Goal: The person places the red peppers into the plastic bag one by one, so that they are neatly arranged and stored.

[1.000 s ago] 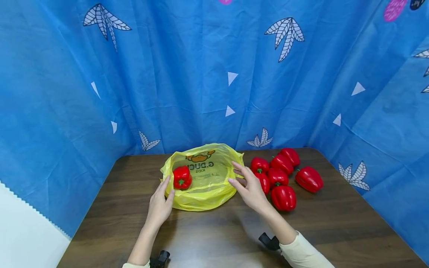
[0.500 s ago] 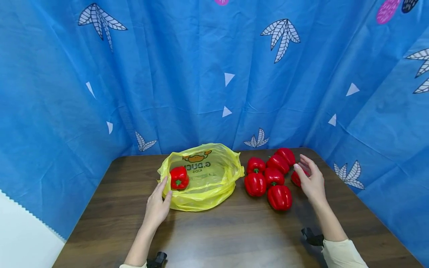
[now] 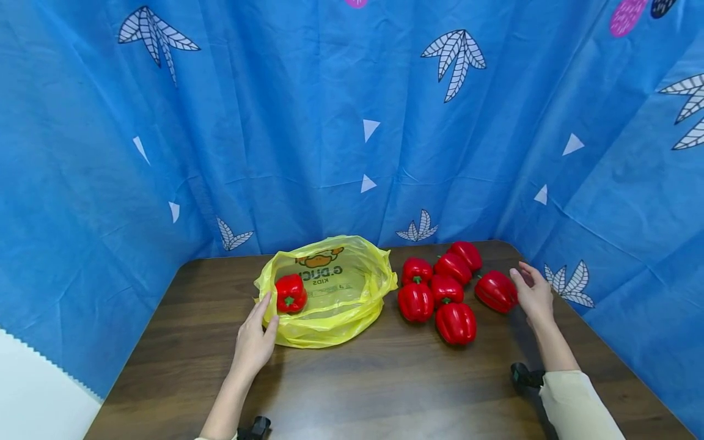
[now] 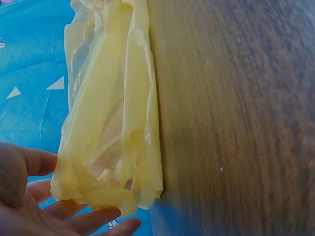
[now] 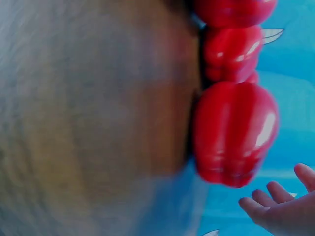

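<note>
Red pepper [image 3: 494,291] is reappearing, glossy, the spread, empty right grip [image 3: 535,298] shifting toward three o'clock, relaxed left grip [image 3: 254,339] touching a bag [image 3: 330,327].

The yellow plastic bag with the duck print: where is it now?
In the head view, the yellow plastic bag sits on the brown wooden table, slightly left of centre, between the person's left hand and the clustered red bell peppers.

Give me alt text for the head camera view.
A person's left hand touches an open yellow bag holding one red pepper; the right hand is beside the rightmost of seven more peppers on a brown table, before a blue curtain.
</note>
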`<state>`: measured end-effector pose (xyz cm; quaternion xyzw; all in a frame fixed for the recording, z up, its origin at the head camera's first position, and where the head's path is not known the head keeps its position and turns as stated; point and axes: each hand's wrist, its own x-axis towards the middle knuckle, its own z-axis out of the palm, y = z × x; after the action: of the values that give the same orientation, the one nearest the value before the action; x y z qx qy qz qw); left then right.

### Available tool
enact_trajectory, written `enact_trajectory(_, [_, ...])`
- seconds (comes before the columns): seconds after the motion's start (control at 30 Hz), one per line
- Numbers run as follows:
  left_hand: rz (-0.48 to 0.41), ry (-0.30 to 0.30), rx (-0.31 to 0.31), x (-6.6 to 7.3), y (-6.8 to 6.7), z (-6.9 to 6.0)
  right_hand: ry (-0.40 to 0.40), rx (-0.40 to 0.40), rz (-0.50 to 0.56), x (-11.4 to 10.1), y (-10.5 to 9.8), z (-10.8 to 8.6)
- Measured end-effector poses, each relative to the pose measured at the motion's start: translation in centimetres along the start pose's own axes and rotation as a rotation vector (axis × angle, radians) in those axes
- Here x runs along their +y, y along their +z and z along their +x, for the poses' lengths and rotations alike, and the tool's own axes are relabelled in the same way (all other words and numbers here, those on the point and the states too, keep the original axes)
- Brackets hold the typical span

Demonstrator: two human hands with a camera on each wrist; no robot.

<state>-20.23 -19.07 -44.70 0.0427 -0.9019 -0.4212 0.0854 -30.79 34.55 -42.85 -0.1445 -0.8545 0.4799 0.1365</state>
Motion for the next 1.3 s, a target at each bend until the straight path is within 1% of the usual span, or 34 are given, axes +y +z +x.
enact_trajectory(0.13, [0.005,-0.005,-0.004,-0.1,0.0,0.0,0.044,-0.08,-0.013,1.4,0.3,0.6])
enact_trajectory(0.23, [0.009,-0.001,-0.004,-0.2,0.1,0.0,0.059,-0.119,-0.003,2.1,0.6,0.5])
enact_trajectory(0.4, [0.014,0.011,0.006,-0.3,0.2,0.1,0.075,-0.151,0.014,2.4,0.9,0.4])
enact_trajectory(0.53, [0.018,0.009,0.009,-0.3,0.1,0.1,0.081,-0.22,0.018,2.4,0.9,0.2])
enact_trajectory(0.6, [0.018,0.007,0.009,-0.3,0.1,0.1,0.081,-0.273,0.043,2.5,0.9,0.2])
enact_trajectory(0.67, [0.018,0.006,0.008,-0.3,0.1,0.1,0.089,-0.321,0.09,2.6,0.9,0.2])
enact_trajectory(0.77, [0.017,0.005,0.007,-0.3,0.1,0.1,0.106,-0.364,0.168,2.6,1.0,0.2])
enact_trajectory(0.87, [0.014,0.004,0.006,-0.2,0.1,0.1,0.119,-0.374,0.227,2.6,1.1,0.2])
enact_trajectory(0.97, [0.011,0.001,0.003,-0.2,0.0,0.1,0.126,-0.368,0.255,2.6,1.3,0.1])
enact_trajectory(1.1, [0.011,-0.003,-0.001,-0.2,0.0,0.1,0.129,-0.355,0.252,2.7,1.4,0.0])
enact_trajectory(1.3, [0.012,-0.007,-0.005,-0.1,0.0,0.0,0.134,-0.387,0.288,2.8,1.4,0.1])
